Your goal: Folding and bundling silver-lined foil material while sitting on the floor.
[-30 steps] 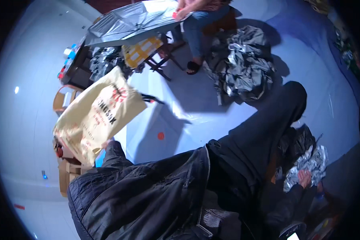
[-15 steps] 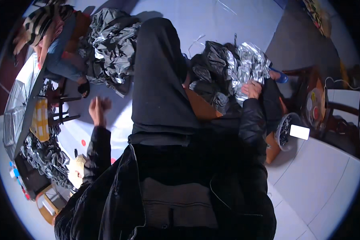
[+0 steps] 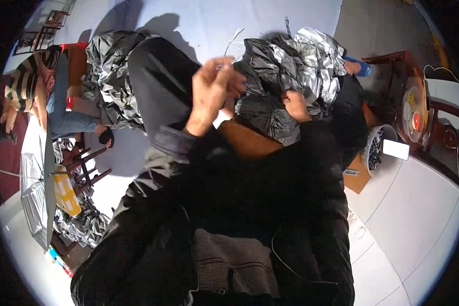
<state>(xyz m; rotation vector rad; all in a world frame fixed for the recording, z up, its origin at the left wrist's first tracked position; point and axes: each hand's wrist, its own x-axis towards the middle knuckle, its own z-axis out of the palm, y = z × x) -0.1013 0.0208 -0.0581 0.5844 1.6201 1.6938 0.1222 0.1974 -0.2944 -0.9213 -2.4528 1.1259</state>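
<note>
A heap of crumpled black-and-silver coated cloth [image 3: 311,66] lies before me, right of my raised knee. My right hand [image 3: 295,106] rests at its near edge, fingers curled into a dark fold of the cloth. Left of the heap, my left hand [image 3: 212,89] is raised in the air, its fingers bent and thumb and forefinger close together. Motion blurs these fingertips, and I cannot make out what is between them. Beneath the hands a brown cardboard edge [image 3: 250,140] shows. A thin white strand [image 3: 235,35] lies on the floor behind the left hand.
Another cloth heap [image 3: 115,76] lies left of my knee. A person [image 3: 51,97] in a striped top sits at the far left, near an open umbrella [image 3: 38,188] and a dark stool [image 3: 86,168]. On the right are a bowl of small dark pieces [image 3: 375,150] and a wooden chair [image 3: 392,86].
My left hand has swung up and right, from beside my left knee to near the cloth heap. My right hand has shifted slightly left, from a silver part to a darker fold.
</note>
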